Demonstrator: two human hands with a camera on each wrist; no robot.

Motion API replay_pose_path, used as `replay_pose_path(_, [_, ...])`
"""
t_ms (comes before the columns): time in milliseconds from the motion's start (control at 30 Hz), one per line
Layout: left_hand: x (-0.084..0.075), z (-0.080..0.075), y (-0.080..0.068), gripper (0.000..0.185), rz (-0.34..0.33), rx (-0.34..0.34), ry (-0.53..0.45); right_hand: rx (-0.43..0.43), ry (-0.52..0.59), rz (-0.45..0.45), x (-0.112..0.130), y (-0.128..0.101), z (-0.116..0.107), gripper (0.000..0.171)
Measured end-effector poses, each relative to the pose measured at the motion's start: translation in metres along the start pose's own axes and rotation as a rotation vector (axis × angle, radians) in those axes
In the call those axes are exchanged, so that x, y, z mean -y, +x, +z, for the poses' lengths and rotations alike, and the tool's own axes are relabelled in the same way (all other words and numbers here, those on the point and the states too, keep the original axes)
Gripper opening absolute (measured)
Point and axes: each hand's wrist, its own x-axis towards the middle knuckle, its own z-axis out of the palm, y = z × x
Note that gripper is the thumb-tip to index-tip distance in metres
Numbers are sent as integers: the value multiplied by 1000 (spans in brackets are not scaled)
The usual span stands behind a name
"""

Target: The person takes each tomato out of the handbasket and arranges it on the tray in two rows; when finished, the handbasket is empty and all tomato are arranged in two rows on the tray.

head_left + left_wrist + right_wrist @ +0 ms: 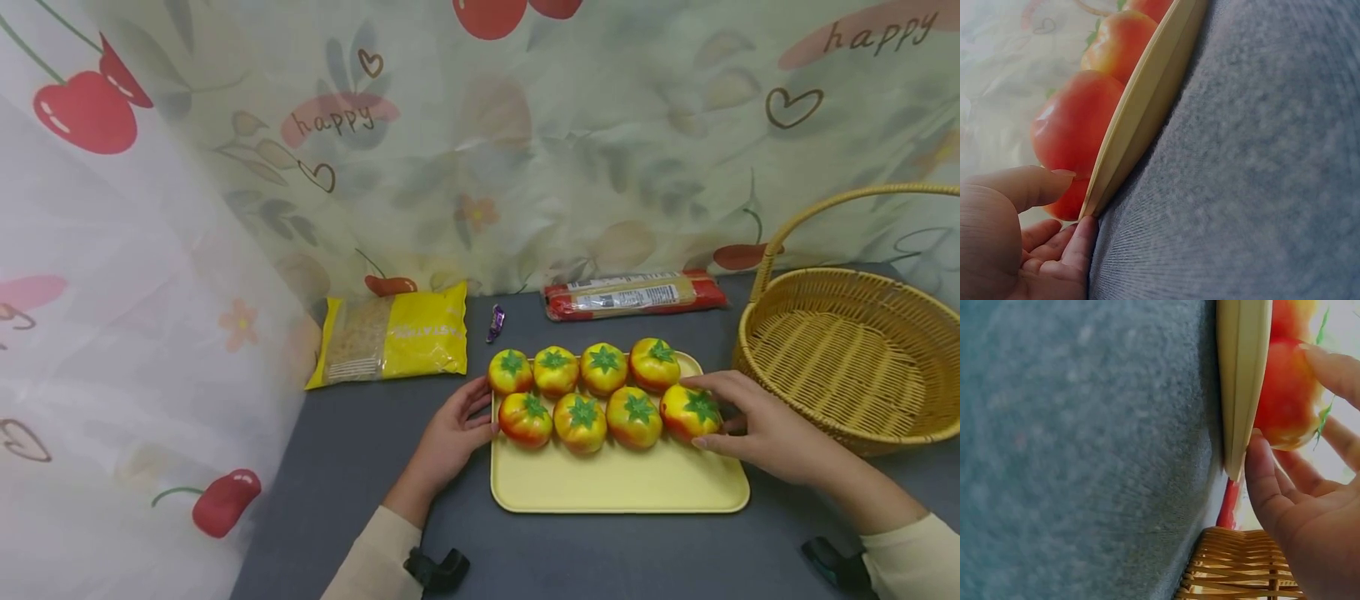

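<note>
Several yellow-and-red tomatoes with green star-shaped tops stand in two rows on a pale yellow tray (619, 492). My right hand (757, 425) holds the rightmost front-row tomato (686, 412), thumb at its front and index finger behind it. In the right wrist view, a lower finger of that hand touches the rim of the tray (1244, 381). At the tray's left edge, my left hand (452, 429) touches the rim beside the leftmost front tomato (523, 422). Its thumb (1035, 185) and fingers are apart in the left wrist view, a fingertip against the tray's end.
A wicker basket (847, 358) with a tall handle stands right of the tray, close to my right hand. Behind lie a yellow pasta bag (426, 333), a small purple wrapped candy (496, 323) and a red-ended noodle packet (633, 296). A printed curtain (525, 192) borders the grey table.
</note>
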Motion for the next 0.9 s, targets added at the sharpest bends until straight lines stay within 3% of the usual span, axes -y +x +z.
replay_pose_path(500, [4,-1,6,76,-7,-3,11,-27,-47,-9,4,2,0,68])
replay_pose_path(700, [8,-6,7,75,-2,-6,-6,-60,-68,-52,15,7,-6,63])
replay_pose_path(900, [7,-13,7,67,23,-26,-2,-157,-132,-140,33,19,-14,57])
